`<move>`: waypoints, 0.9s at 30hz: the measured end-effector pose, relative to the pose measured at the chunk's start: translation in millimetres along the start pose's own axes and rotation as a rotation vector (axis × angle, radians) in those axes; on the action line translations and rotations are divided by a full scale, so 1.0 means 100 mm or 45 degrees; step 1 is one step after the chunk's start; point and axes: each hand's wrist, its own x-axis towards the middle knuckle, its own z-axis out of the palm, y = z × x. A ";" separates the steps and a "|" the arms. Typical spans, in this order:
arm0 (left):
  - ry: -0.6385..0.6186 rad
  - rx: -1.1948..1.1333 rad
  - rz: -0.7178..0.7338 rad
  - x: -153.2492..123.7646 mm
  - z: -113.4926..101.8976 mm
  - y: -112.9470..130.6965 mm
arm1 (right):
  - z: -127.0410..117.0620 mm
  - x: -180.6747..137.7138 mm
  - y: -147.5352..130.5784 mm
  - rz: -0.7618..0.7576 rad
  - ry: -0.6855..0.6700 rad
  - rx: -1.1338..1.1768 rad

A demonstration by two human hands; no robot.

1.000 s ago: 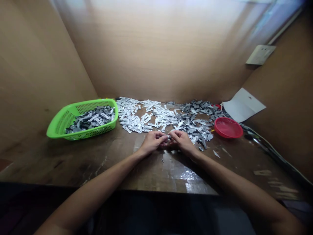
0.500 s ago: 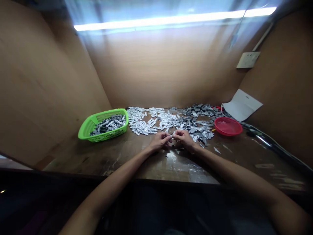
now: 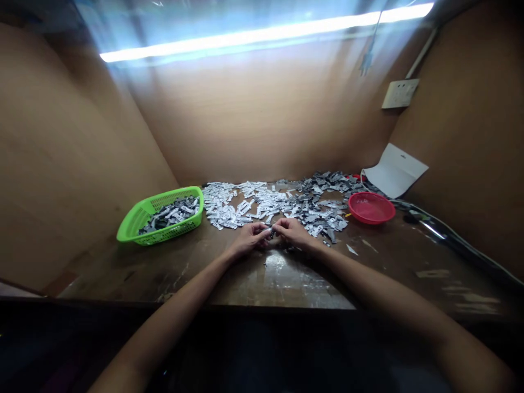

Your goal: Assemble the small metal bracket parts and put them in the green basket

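Observation:
My left hand (image 3: 250,238) and my right hand (image 3: 292,232) meet fingertip to fingertip over the table, both pinched closed. Between them is a small grey metal piece (image 3: 271,232), mostly covered by the fingers, so its exact shape is unclear. Just beyond the hands lie flat, light silver metal pieces with holes (image 3: 229,210), spread out at the left and middle. To the right they run into a heap of darker grey metal pieces (image 3: 327,188).
A green plastic basket (image 3: 133,224) at the left holds many similar metal pieces. On the right stand a red bowl (image 3: 371,208) and a white card (image 3: 395,170) leaning near the wall. A cable (image 3: 462,240) runs along the right side. Wooden panels enclose the table (image 3: 229,284).
The whole view has shifted and tilted slightly, so things appear further left. My hands stay together at the same place over the table, with a darker bit now showing between the fingertips.

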 end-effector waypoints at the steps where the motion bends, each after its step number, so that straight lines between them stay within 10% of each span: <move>1: -0.002 0.012 0.001 0.00 -0.01 0.01 | 0.00 0.00 0.01 -0.013 0.003 -0.017; 8: -0.099 0.199 -0.001 -0.02 -0.01 0.07 | -0.04 0.00 0.00 -0.225 0.005 -0.188; 15: 0.293 0.358 0.192 -0.01 0.04 0.09 | -0.02 -0.05 -0.05 -0.293 0.158 -0.359; 21: 0.921 -0.271 0.091 0.05 -0.63 0.25 | -0.11 -0.05 -0.07 -0.370 0.310 -0.467; 27: 0.865 -0.169 -0.089 0.03 -0.88 0.11 | -0.13 -0.04 -0.01 -0.414 0.276 -0.606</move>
